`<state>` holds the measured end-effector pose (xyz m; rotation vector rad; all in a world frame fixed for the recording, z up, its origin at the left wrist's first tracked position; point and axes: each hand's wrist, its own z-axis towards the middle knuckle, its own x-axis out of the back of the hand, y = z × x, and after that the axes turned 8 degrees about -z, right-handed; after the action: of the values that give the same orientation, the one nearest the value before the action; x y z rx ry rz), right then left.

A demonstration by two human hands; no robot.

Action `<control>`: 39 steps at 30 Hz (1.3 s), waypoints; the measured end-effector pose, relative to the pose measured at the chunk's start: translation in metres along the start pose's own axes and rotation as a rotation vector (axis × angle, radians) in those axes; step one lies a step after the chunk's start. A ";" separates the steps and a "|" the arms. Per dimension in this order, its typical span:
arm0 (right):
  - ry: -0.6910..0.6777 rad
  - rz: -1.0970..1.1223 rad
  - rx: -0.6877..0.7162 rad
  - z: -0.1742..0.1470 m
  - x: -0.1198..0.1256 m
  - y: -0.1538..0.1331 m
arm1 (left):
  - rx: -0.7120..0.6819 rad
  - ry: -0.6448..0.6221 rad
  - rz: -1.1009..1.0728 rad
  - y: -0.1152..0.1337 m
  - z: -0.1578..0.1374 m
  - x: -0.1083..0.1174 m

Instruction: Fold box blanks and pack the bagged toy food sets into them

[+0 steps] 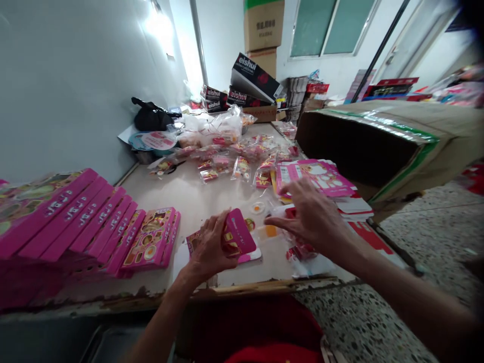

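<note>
My left hand grips a pink cardboard box near the table's front edge. The box's end flap stands up, and its open end faces right. To the right, my right hand has its thumb and fingers apart, with nothing visible between them. Below that hand lies a clear bag with red pieces. Between the two hands are small clear packets, one with a toy fried egg and one with an orange piece. Flat pink printed cards are stacked just beyond my right hand.
Closed pink boxes lean in a row at the left. Several clear packets spread over the table's middle. A large open carton stands at the right edge. Black printed boxes are at the back, and a wall runs along the left.
</note>
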<state>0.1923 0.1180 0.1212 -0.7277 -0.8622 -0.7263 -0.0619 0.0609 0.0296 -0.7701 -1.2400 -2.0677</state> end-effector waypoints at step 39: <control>0.104 0.914 0.052 0.047 -0.178 -0.080 | 0.082 0.786 -0.402 -0.066 0.000 0.020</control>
<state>0.0289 0.1576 0.0110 -0.9207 -0.3722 0.0777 -0.1238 0.0819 0.0079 0.3617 -1.0437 -2.2567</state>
